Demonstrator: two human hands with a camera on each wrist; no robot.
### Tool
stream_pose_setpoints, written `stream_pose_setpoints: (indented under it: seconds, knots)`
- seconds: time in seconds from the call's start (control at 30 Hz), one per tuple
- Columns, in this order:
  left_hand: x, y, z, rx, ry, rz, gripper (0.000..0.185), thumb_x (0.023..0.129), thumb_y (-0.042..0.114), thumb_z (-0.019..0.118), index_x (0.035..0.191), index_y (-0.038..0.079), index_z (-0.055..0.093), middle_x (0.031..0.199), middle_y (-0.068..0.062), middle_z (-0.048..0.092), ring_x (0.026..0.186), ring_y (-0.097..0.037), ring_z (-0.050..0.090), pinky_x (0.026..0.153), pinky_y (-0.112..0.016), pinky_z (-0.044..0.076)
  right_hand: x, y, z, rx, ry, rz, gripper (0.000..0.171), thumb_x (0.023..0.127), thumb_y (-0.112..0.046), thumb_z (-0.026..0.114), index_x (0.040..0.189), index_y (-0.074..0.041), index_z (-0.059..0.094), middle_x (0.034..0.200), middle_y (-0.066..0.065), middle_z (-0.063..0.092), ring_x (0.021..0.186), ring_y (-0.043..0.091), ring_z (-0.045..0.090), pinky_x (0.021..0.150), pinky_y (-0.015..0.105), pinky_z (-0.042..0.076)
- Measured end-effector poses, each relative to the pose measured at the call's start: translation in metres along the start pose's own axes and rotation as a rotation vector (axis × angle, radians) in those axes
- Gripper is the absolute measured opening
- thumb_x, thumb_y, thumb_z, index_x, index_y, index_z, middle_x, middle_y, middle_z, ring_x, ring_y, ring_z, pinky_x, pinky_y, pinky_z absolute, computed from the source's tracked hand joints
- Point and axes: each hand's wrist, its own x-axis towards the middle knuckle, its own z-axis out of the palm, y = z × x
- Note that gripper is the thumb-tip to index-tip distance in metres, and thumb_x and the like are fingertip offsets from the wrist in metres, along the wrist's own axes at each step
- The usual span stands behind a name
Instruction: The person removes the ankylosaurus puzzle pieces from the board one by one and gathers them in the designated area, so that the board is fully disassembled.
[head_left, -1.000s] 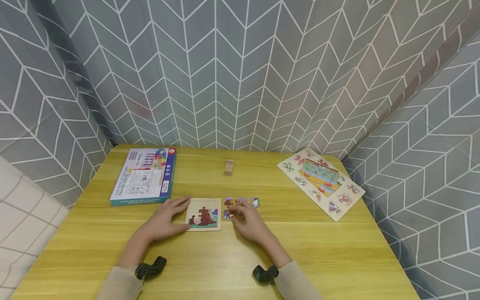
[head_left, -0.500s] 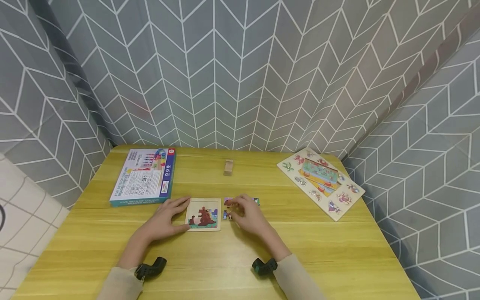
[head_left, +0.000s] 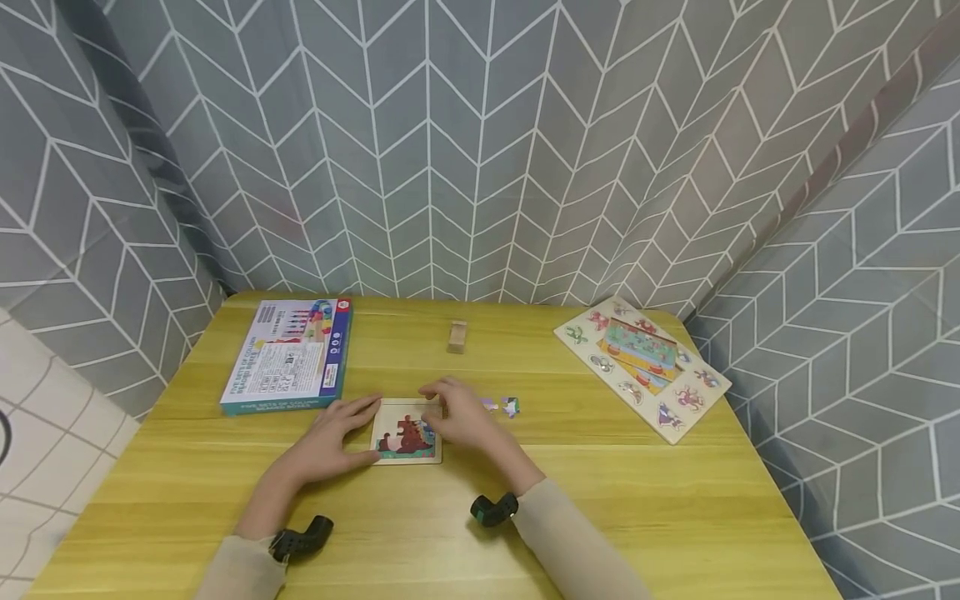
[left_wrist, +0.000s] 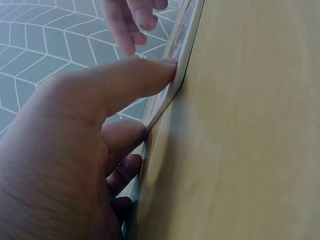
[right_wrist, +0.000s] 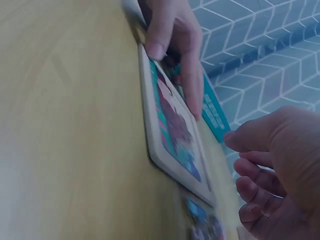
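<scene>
A person sits at a yellow wooden table [head_left: 600,500]. The left hand [head_left: 330,437] steadies a small square puzzle tray [head_left: 406,431], thumb and fingers pinching its left edge. A second ago the right hand [head_left: 461,415] was among the loose puzzle pieces [head_left: 502,406] to the right of the tray; it has now moved left and hangs over the tray's upper right corner. Its fingers are curled, but whether they pinch a piece cannot be told. That suggests a piece is being carried to the tray.

The tray holds a mostly built brown animal picture on teal ground. Two or three loose pieces lie just right of it. Further off are a blue game box [head_left: 291,353], a small wooden block [head_left: 457,336] and a larger animal puzzle board [head_left: 641,367].
</scene>
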Motion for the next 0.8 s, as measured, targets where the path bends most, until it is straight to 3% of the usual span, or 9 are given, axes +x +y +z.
stream_pose_setpoints:
  seconds: [0.13,0.23,0.37,0.6,0.8]
  knots:
    - [0.001,-0.002,0.001,0.004,0.002,0.002,0.084,0.084,0.055,0.072,0.153,0.018,0.04,0.16,0.0,0.033,0.137,-0.032,0.031,0.107,-0.064,0.029,0.005,-0.004,0.01,0.04,-0.006,0.018,0.041,0.091,-0.018,0.071,0.13,-0.007,0.063,0.112,0.004,0.063,0.089,0.011,0.052,0.07,0.018,0.046]
    - [0.001,-0.003,0.002,0.013,0.003,0.002,0.084,0.083,0.055,0.072,0.153,0.019,0.04,0.16,0.001,0.033,0.133,-0.028,0.034,0.106,-0.061,0.032,0.006,-0.005,0.016,0.053,-0.012,0.026,0.04,0.09,-0.016,0.071,0.129,-0.006,0.063,0.108,0.003,0.061,0.085,0.01,0.05,0.068,0.019,0.045]
    - [0.001,-0.003,0.002,0.012,-0.003,-0.006,0.085,0.083,0.054,0.073,0.153,0.02,0.04,0.16,0.002,0.033,0.129,-0.024,0.035,0.106,-0.058,0.033,0.004,-0.004,0.02,0.007,-0.022,0.03,0.037,0.09,-0.017,0.072,0.125,-0.008,0.066,0.103,0.001,0.06,0.077,0.008,0.048,0.063,0.018,0.043]
    - [0.0,-0.001,0.001,0.009,0.002,-0.007,0.084,0.083,0.053,0.074,0.152,0.018,0.041,0.16,0.001,0.034,0.128,-0.024,0.035,0.105,-0.058,0.034,0.002,-0.003,0.023,-0.022,-0.07,0.019,0.029,0.093,-0.02,0.068,0.121,-0.011,0.07,0.112,0.003,0.061,0.081,0.008,0.05,0.066,0.019,0.044]
    - [0.0,-0.001,0.001,0.006,0.013,-0.003,0.083,0.083,0.053,0.073,0.152,0.018,0.042,0.159,0.0,0.035,0.131,-0.027,0.035,0.105,-0.06,0.033,0.002,-0.002,0.025,-0.034,-0.082,0.012,0.025,0.095,-0.019,0.066,0.118,-0.013,0.072,0.11,0.002,0.061,0.078,0.008,0.048,0.064,0.018,0.043]
